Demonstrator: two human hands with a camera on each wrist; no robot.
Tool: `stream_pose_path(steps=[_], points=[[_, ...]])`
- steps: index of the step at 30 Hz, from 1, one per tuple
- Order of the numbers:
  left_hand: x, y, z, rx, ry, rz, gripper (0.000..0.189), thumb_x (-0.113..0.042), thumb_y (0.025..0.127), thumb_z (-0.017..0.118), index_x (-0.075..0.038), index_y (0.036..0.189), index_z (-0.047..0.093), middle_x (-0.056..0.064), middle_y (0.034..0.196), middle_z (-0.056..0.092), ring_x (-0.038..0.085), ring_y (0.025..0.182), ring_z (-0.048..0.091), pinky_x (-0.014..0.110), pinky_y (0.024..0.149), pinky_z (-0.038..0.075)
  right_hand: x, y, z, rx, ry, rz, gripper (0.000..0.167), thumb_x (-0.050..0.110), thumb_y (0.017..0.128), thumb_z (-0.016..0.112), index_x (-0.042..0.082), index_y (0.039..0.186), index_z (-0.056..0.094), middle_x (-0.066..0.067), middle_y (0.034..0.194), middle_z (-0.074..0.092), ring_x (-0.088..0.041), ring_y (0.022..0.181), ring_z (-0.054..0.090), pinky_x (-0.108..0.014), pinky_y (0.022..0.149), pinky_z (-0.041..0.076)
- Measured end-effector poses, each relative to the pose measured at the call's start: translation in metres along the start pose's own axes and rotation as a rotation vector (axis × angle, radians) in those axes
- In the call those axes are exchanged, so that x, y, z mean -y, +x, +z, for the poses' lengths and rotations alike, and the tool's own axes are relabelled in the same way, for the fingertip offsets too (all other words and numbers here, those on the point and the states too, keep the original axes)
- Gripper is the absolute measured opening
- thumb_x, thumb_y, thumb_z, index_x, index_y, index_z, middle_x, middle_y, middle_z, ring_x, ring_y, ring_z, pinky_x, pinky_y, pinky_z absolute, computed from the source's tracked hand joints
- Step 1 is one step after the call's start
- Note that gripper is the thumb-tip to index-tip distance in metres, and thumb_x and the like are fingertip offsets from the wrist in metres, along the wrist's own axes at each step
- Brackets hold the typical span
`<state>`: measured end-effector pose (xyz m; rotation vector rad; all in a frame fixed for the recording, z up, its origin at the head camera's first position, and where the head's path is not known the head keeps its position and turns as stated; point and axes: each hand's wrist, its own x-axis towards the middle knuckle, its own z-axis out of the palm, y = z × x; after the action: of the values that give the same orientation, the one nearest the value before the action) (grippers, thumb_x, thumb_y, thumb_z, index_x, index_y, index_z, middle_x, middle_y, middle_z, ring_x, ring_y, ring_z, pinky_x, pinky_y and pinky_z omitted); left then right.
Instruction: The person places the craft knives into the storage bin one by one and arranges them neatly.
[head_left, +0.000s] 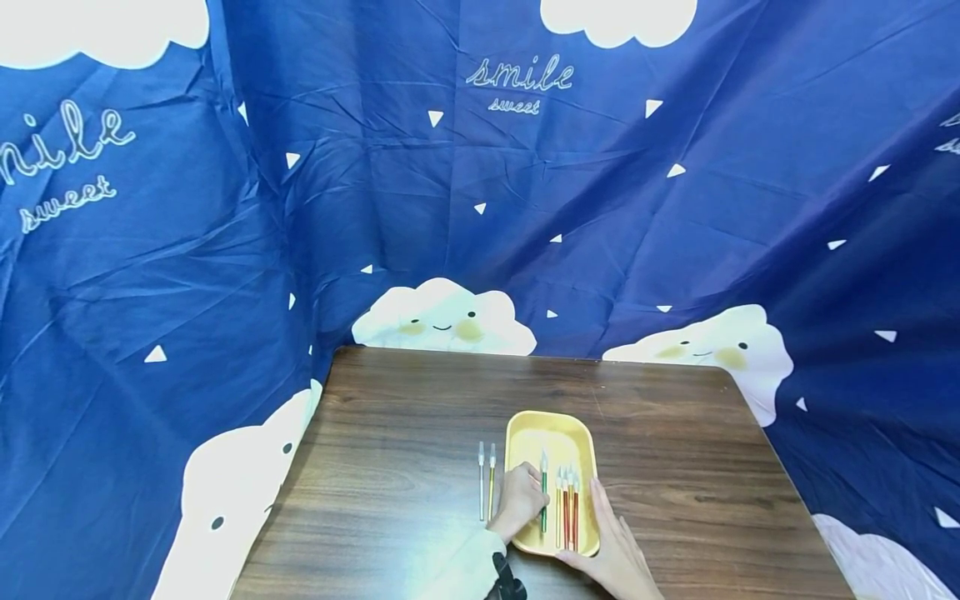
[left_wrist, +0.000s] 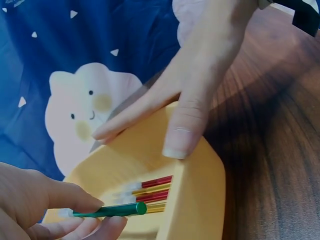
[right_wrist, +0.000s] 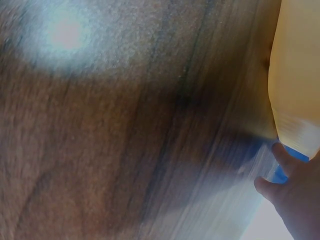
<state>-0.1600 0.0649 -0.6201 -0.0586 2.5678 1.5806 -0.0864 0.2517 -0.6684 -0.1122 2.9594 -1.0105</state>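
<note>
My left hand [head_left: 522, 500] pinches a green craft knife [head_left: 543, 492] with a clear cap, inside the yellow tray [head_left: 551, 421]. Thumb and fingertips grip the metallic handle, and its rounded butt sticks out in the left wrist view. Beside it lie several gold and red craft knives [head_left: 570, 512], side by side with caps pointing away. At the tray's near right corner, my right hand [head_left: 617, 554] holds the rim, thumb [left_wrist: 182, 135] on the near end and fingers along the right side. A silver craft knife [head_left: 482, 483] and a gold craft knife [head_left: 491, 475] lie left of the tray.
The tray stands on a dark wood-grain table [head_left: 397, 433]. Behind and around it hangs a blue curtain [head_left: 420, 192] with white clouds and triangles. A bright glare [right_wrist: 67, 30] falls on the tabletop in the right wrist view.
</note>
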Motion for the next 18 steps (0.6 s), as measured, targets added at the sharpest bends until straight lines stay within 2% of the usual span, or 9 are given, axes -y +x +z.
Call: stream_pose_path(steps=[5, 9, 15, 18], points=[[0.002, 0.001, 0.005, -0.003, 0.077, 0.008, 0.029, 0.011, 0.073, 0.083, -0.005, 0.090, 0.066, -0.005, 0.065, 0.064, 0.006, 0.057, 0.057, 0.023, 0.057, 0.050, 0.000, 0.000, 0.000, 0.014, 0.004, 0.008, 0.131, 0.067, 0.077, 0.083, 0.018, 0.171, 0.007, -0.020, 0.173, 0.022, -0.054, 0.148, 0.035, -0.076, 0.115, 0.021], [0.002, 0.000, 0.009, -0.030, 0.123, 0.019, 0.030, 0.010, 0.071, 0.085, -0.006, 0.087, 0.065, -0.004, 0.065, 0.064, 0.007, 0.060, 0.059, 0.024, 0.059, 0.051, -0.001, 0.000, 0.000, 0.008, 0.004, 0.002, 0.131, 0.068, 0.077, 0.084, 0.018, 0.171, 0.008, -0.019, 0.173, 0.023, -0.055, 0.146, 0.037, -0.076, 0.115, 0.022], [0.004, -0.002, 0.017, -0.048, 0.151, 0.035, 0.034, 0.011, 0.070, 0.084, -0.009, 0.081, 0.059, -0.006, 0.065, 0.056, 0.011, 0.063, 0.055, 0.026, 0.059, 0.049, -0.002, 0.001, 0.001, 0.007, -0.005, 0.005, 0.131, 0.069, 0.076, 0.083, 0.018, 0.171, 0.008, -0.018, 0.173, 0.023, -0.054, 0.147, 0.037, -0.076, 0.115, 0.022], [0.007, -0.001, 0.021, -0.032, 0.136, 0.003, 0.037, 0.012, 0.071, 0.082, -0.010, 0.079, 0.054, -0.003, 0.068, 0.051, 0.014, 0.064, 0.052, 0.027, 0.057, 0.047, -0.002, 0.001, 0.001, 0.009, -0.002, 0.005, 0.132, 0.069, 0.076, 0.083, 0.018, 0.171, 0.008, -0.018, 0.173, 0.023, -0.052, 0.148, 0.037, -0.076, 0.115, 0.021]])
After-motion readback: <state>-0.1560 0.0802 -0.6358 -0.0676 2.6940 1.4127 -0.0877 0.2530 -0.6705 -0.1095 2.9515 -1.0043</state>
